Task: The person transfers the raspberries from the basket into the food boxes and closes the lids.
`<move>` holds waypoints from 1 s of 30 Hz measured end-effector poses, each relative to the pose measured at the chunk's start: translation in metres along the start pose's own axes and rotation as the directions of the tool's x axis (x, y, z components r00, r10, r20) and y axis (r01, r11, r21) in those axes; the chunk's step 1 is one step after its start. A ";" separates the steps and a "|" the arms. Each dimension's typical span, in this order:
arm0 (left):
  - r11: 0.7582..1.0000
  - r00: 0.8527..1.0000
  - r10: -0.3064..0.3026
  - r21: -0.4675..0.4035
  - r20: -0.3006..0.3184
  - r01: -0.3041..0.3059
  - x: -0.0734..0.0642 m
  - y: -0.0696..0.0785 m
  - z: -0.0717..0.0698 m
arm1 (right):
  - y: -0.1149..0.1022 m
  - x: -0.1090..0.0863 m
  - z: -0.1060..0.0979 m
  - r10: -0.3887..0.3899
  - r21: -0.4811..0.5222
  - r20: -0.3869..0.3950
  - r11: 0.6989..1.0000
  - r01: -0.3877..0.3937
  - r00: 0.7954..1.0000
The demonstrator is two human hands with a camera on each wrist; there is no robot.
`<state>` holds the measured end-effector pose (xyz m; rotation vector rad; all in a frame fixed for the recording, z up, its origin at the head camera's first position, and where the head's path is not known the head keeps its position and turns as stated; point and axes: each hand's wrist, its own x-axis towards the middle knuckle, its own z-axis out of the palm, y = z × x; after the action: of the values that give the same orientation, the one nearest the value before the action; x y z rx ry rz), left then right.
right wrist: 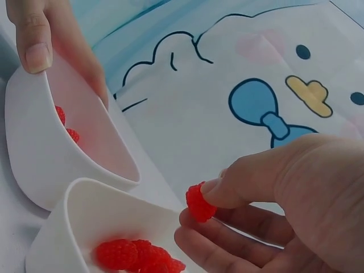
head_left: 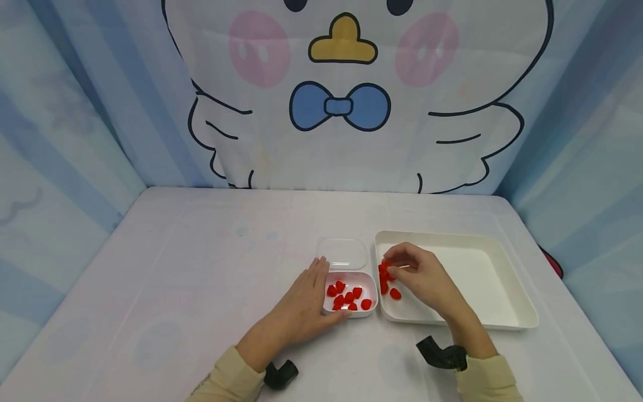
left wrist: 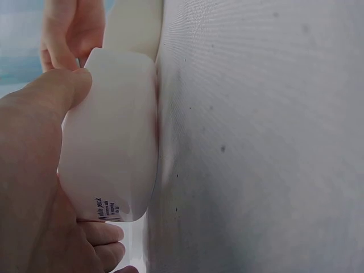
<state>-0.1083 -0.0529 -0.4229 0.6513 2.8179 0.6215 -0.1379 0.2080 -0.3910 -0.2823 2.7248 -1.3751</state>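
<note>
My left hand (head_left: 300, 308) holds a small white box (head_left: 370, 281) from its left side, thumb along the near wall and fingers along the left end. Inside the box lie several red raspberries (head_left: 357, 292). My right hand (head_left: 427, 282) is over the left end of a white tray (head_left: 477, 285). Between thumb and fingers it pinches one raspberry (right wrist: 200, 203), seen in the right wrist view. Below that hand, more raspberries (head_left: 395, 293) are gathered at the tray's left end. The left wrist view shows the box's outer wall with small dark print (left wrist: 108, 209) near one end.
A clear plastic lid (head_left: 342, 253) lies behind the box. The box stands close beside the tray's left wall. A white cloth covers the table (head_left: 176, 279). Curtains hang at both sides, and a cloth with a cartoon figure (head_left: 341, 151) hangs at the back.
</note>
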 end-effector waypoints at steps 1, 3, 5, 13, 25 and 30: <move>1.000 1.000 -0.002 -0.001 0.001 0.002 0.000 0.000 0.000 | 0.000 0.000 0.001 0.001 0.005 0.003 1.000 -0.001 1.000; 1.000 1.000 -0.005 -0.001 0.003 0.005 0.000 -0.001 0.000 | -0.001 0.000 0.002 -0.001 0.010 0.006 1.000 0.001 1.000; 1.000 1.000 -0.008 -0.004 0.006 0.008 0.000 -0.001 0.001 | -0.002 0.000 0.004 -0.004 0.016 0.007 1.000 0.004 1.000; 1.000 1.000 -0.014 0.002 0.004 0.014 0.001 -0.002 0.001 | -0.007 -0.001 0.007 -0.030 0.037 0.011 0.999 0.030 0.999; 1.000 1.000 -0.010 -0.003 0.013 0.010 0.000 -0.002 0.001 | -0.011 0.000 0.018 -0.033 0.121 0.048 0.992 0.027 0.998; 1.000 1.000 -0.004 0.007 0.000 0.004 0.001 -0.001 0.001 | -0.016 -0.001 0.025 -0.075 0.129 0.062 0.989 0.066 0.995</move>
<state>-0.1093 -0.0534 -0.4240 0.6467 2.8219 0.6114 -0.1314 0.1791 -0.3936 -0.4112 2.5843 -1.5199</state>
